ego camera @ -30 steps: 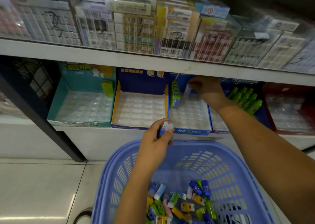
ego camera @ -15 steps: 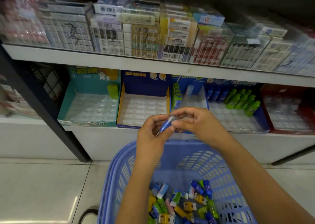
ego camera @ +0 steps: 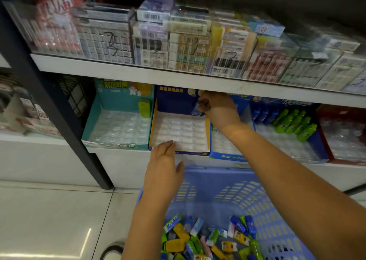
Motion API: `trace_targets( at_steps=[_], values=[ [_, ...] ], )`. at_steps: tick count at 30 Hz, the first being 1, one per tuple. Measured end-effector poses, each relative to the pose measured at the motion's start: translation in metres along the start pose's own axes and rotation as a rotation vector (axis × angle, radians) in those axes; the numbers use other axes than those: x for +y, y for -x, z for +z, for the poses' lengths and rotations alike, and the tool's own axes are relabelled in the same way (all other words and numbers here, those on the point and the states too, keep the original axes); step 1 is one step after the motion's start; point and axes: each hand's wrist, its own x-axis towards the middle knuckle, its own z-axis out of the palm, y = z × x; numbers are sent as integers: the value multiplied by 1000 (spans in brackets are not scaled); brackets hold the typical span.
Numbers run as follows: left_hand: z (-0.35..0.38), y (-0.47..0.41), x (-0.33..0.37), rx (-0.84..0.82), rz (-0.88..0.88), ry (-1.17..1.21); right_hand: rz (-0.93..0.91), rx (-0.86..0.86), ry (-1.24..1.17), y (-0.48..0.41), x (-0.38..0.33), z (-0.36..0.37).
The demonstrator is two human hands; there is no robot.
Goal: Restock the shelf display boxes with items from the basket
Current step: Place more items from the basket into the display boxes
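Observation:
A blue plastic basket (ego camera: pixel 277 210) stands below the shelf with several small colourful items (ego camera: pixel 210 238) in its bottom. My right hand (ego camera: pixel 219 111) reaches to the back right corner of the yellow-edged dark blue display box (ego camera: pixel 179 131) and pinches a small blue and clear item (ego camera: pixel 198 109). The white tray in that box has no items standing in it. My left hand (ego camera: pixel 162 168) hovers with its fingers apart over the box's front edge and holds nothing.
A teal display box (ego camera: pixel 118 127) with one green item stands at left. Right of the hand are a blue box (ego camera: pixel 227 147), a box with blue and green bottles (ego camera: pixel 293 123), and a red box (ego camera: pixel 344 135). The upper shelf (ego camera: pixel 178 77) overhangs. A black post (ego camera: pixel 59 111) slants at left.
My right hand took the small blue item from my left hand and carried it up into the back of the yellow-edged box. My left hand let go and opened.

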Motion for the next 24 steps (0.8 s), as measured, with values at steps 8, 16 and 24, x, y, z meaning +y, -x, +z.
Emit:
trace_targets(
  at_steps=[8, 16, 24],
  values=[
    [4, -1, -4, 23, 19, 11, 54, -196, 89, -15, 4, -4],
    [5, -2, -4, 34, 20, 31, 101, -271, 140, -20, -1, -7],
    [1, 11, 7, 119, 93, 145, 87, -223, 267, 2, -25, -19]
  ],
)
